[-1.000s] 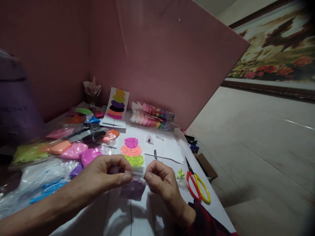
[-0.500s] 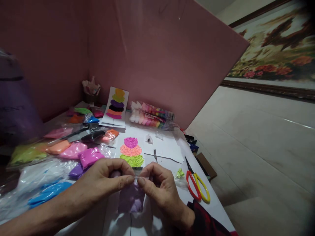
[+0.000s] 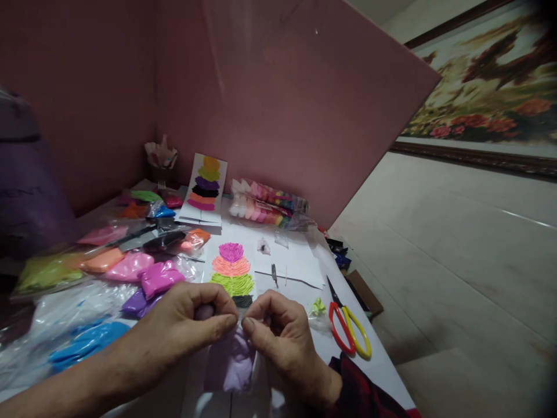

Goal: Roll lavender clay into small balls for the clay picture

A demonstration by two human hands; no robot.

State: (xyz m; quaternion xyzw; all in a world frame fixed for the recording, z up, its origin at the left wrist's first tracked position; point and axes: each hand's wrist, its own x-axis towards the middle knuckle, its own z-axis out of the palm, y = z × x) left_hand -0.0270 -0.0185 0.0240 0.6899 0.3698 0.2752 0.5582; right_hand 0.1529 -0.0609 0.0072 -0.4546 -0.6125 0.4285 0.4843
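Note:
A small clear bag of purple clay hangs over the white table. My left hand and my right hand both pinch its top edge, thumbs and forefingers nearly touching. Just beyond my fingers lies a white card with stacked clay shapes in magenta, orange, green and black. A similar finished card leans further back.
Bags of coloured clay crowd the table's left side. Red-and-yellow scissors lie to the right near the table edge, beside a small green clay scrap. A pack of clay sticks sits against the pink board.
My right hand has moved left until it meets my left hand on the bag's top edge. The purple bag now hangs lower and longer beneath my fingers.

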